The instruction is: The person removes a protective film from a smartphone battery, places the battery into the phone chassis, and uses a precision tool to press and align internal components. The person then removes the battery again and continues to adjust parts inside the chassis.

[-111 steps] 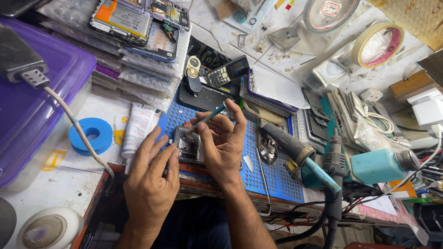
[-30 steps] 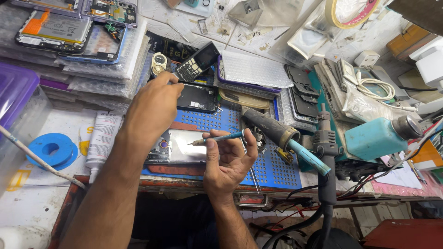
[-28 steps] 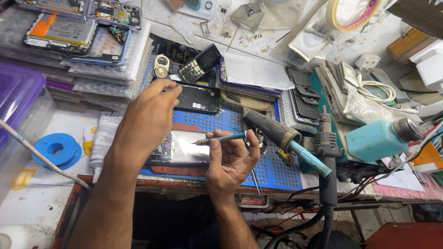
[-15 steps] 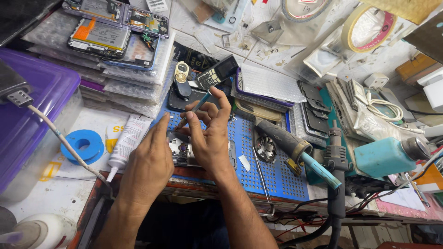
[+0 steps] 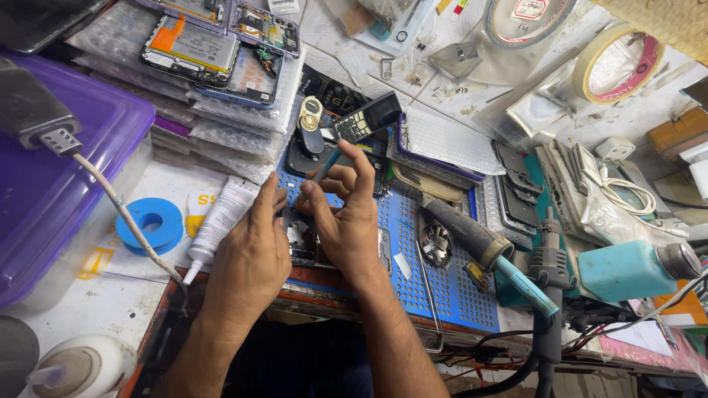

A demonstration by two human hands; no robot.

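Note:
An opened phone (image 5: 301, 243) lies on the blue perforated mat (image 5: 442, 287) at the bench's front edge, mostly hidden under both hands. My left hand (image 5: 251, 258) rests on its left side, fingers pressing down on it. My right hand (image 5: 346, 214) is over the phone's middle and grips a thin teal-handled tool (image 5: 324, 168), its tip pointing down toward the phone between the hands.
A white glue tube (image 5: 221, 217) and a blue tape roll (image 5: 150, 222) lie to the left, by a purple plastic box (image 5: 51, 184). A hot-air handle (image 5: 472, 239) and teal bottle (image 5: 627, 269) sit on the right. Bagged phone parts (image 5: 221, 51) are stacked behind.
My left hand reached to the small parts behind the mat, then came back onto the phone. The right hand has stayed over the phone with the tool.

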